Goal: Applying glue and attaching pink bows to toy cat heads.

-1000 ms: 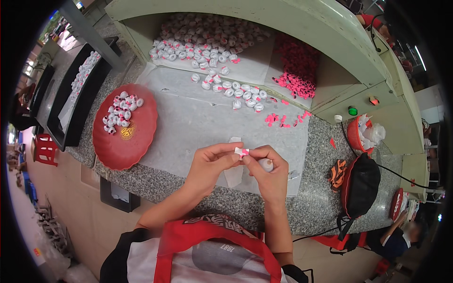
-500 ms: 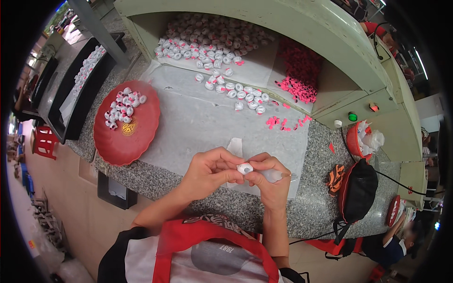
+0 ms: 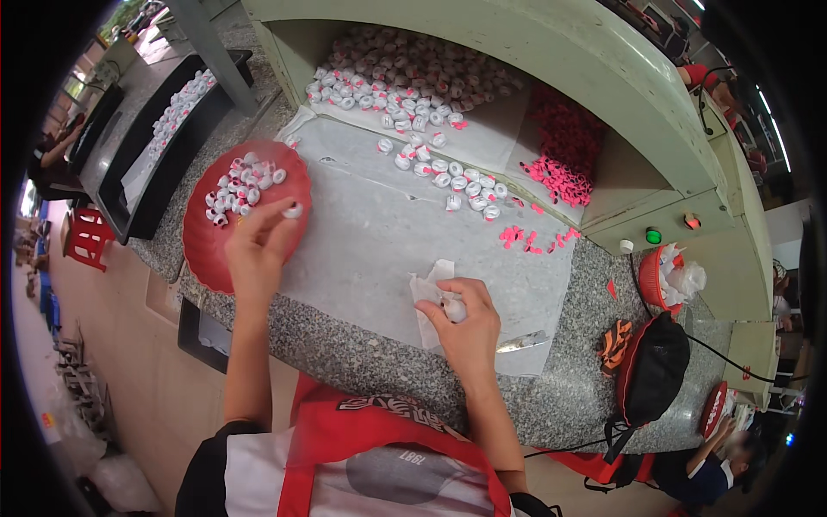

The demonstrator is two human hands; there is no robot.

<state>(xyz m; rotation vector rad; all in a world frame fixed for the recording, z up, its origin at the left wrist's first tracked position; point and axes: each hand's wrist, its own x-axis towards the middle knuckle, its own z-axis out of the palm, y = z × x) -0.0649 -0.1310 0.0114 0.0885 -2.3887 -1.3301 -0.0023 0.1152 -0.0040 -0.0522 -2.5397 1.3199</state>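
My left hand (image 3: 257, 246) is raised over the right side of a red scalloped plate (image 3: 205, 254). Its thumb and fingertips pinch a small white rounded piece (image 3: 294, 210). Several similar white pieces with pink and dark spots (image 3: 245, 178) lie in the plate. Lower on the worktop, my right hand (image 3: 471, 326) curls round a small translucent squeeze bottle (image 3: 455, 311), partly hidden by the fingers. Beneath that hand lies a crumpled white paper (image 3: 424, 289), on a sheet of pale paper (image 3: 362, 250) that covers the granite bench.
A pale green cabinet (image 3: 637, 164) arches over heaps of white pieces (image 3: 413, 69) and pink pieces (image 3: 560, 178). Loose pink bits (image 3: 517, 237) lie before it. At right are a red basket (image 3: 652, 280) and a black bag (image 3: 652, 358); a black tray (image 3: 138, 226) stands at left.
My hands, together before at the bench front, have parted. The left has carried the white piece left to the plate; the right has lowered the bottle towards the crumpled paper. The view has shifted slightly.
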